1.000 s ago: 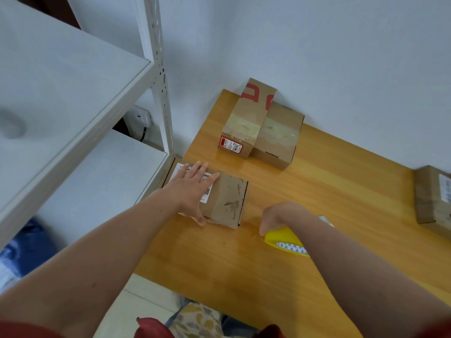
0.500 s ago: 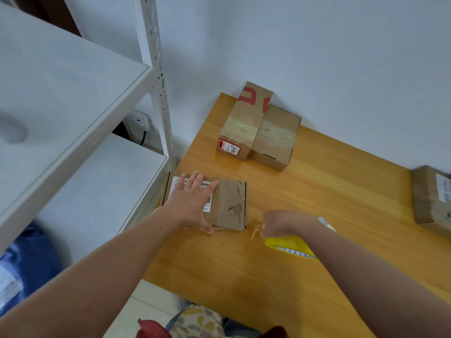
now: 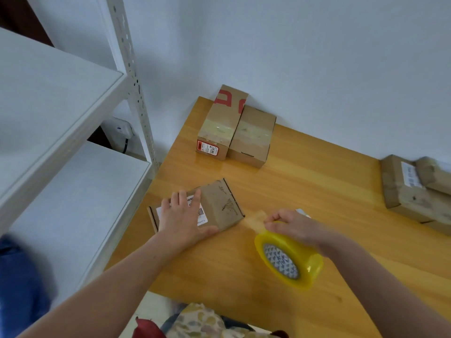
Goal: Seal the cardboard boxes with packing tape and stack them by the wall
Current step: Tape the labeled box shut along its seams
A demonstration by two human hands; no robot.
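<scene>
Nearest to me, my right hand [image 3: 292, 228] is clenched around the top of a yellow roll of packing tape [image 3: 289, 258], which tilts with its printed core facing me, just above the wooden table [image 3: 329, 191]. A short, blurred strip of clear tape [image 3: 256, 219] runs from my fingertips left toward the small cardboard box [image 3: 219, 206]; I cannot tell whether it touches the box.

My left hand [image 3: 183, 218] lies flat on that box, fingers straight over its white shipping label [image 3: 201, 214], thumb along the near edge. The box sits by the table's left edge, turned at an angle.

Farther back, two taped boxes stand side by side against the wall [image 3: 317, 69], touching: a taller box with red print [image 3: 220, 123] on the left and a plain brown box [image 3: 253, 135] on the right. At the far right edge more cardboard boxes [image 3: 410, 191] are piled, blurred. A white metal shelf unit [image 3: 61, 106] stands left of the table.
</scene>
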